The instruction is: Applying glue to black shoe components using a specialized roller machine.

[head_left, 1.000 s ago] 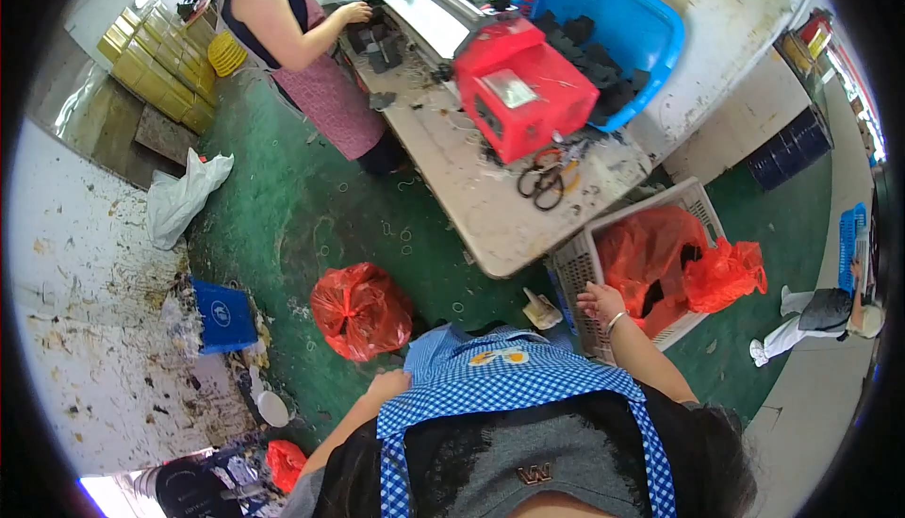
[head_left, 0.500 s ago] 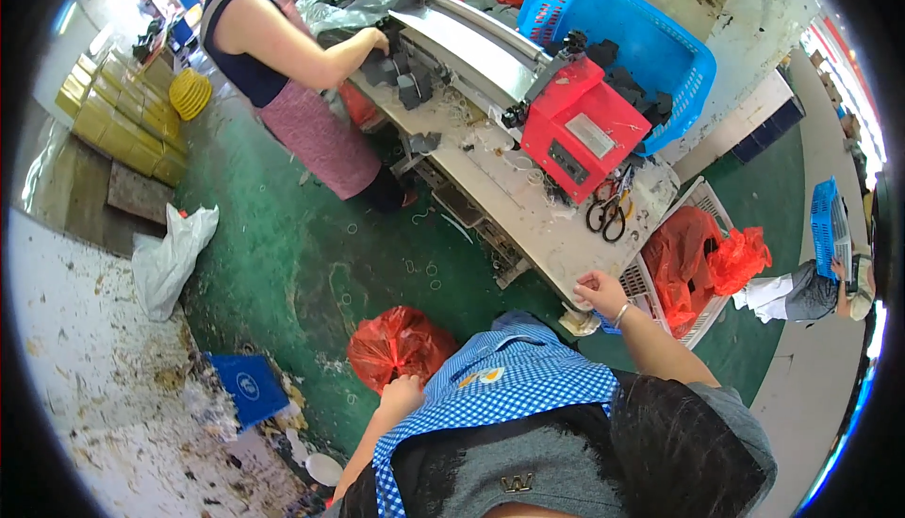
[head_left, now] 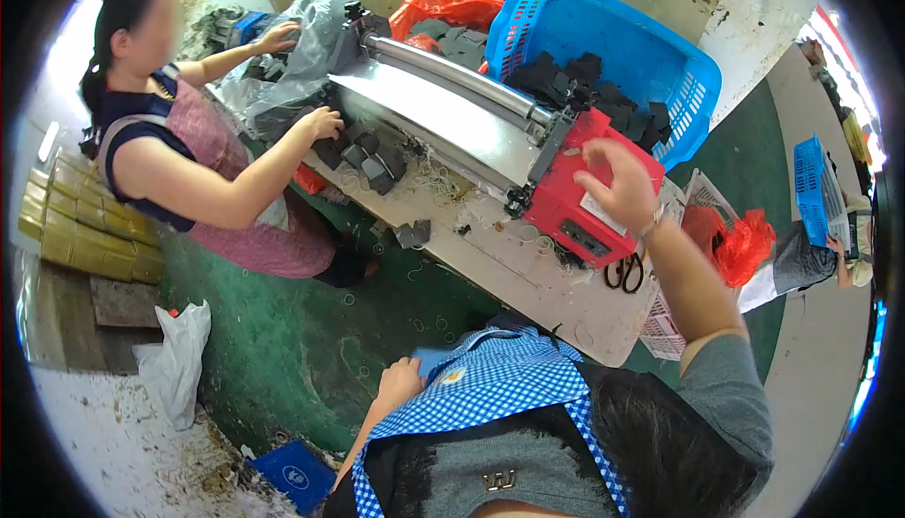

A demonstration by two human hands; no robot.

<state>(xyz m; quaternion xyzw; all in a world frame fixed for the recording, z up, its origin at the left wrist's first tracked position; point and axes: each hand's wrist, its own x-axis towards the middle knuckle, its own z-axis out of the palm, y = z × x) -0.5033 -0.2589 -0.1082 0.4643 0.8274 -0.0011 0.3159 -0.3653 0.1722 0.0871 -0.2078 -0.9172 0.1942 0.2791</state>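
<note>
Right hand (head_left: 622, 190) raised over the red machine housing (head_left: 564, 205), fingers parted, nothing seen in them, contact uncertain, housing on the bench (head_left: 577, 303) beside a blue basket (head_left: 696, 111), left hand (head_left: 401, 382) by the checked apron (head_left: 509, 369), fingers bent, grip indiscernible.

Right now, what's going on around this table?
The wearer's right hand, seemingly empty with fingers apart, is raised over the red machine; whether it touches is unclear. The left hand is beside the blue checked apron. Across the table, a co-worker has one hand at the dark pieces and the other by a grey plastic bag. Behind the machine, a blue basket holds more dark pieces.
</note>
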